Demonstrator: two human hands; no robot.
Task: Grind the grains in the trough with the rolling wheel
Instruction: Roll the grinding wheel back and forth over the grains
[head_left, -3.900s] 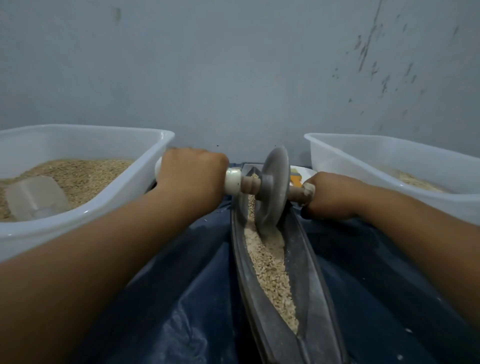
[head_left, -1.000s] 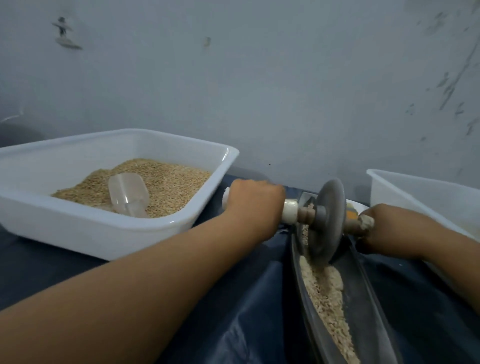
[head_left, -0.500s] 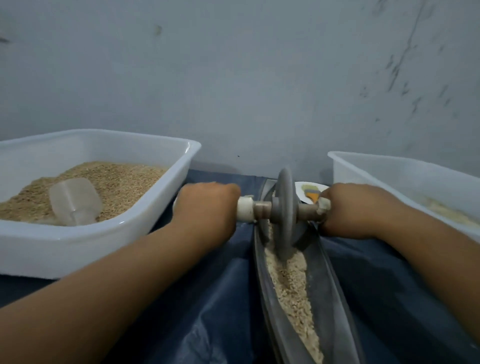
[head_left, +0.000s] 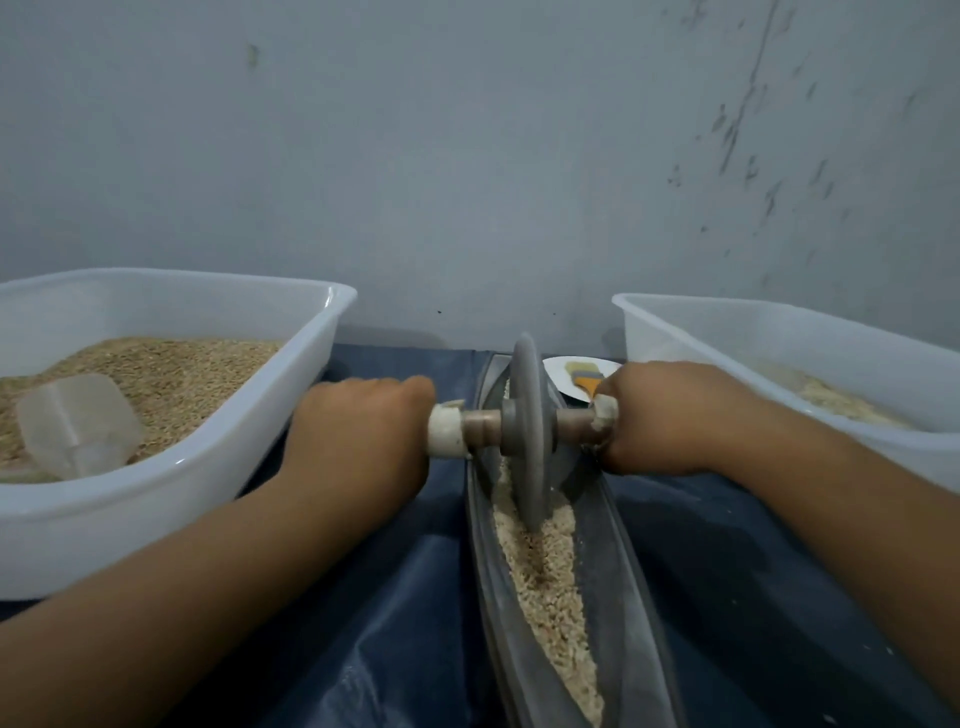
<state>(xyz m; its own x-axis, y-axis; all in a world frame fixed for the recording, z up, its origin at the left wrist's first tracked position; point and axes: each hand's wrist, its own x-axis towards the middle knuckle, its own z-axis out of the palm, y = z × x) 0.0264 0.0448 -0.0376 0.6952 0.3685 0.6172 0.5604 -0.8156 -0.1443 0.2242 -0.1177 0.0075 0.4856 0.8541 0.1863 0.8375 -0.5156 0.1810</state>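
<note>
The rolling wheel (head_left: 527, 431) is standing upright on edge in the trough (head_left: 618, 561), midway between the two grips, its rim sinking into the grains (head_left: 545, 582). It is judged to be a stiff, heavy disc, probably stone or metal; its weight is doing much of the crushing. The narrow edge makes it prone to tipping sideways, so the axle (head_left: 478, 423) is the correct holding point, one hand on each end.

The left hand (head_left: 358, 436) is wrapping fully around the left end of the axle, just outboard of the pale sleeve (head_left: 445, 431). The right hand (head_left: 670, 415) is gripping the right end with fingers curled tight, knuckles facing up. Both forearms are reaching forward, roughly parallel, with wrists level, keeping the axle horizontal.

The grains are lying loose along the trough floor, extending from under the wheel toward the person. They are judged dry and liable to scatter under uneven pressure.
</note>
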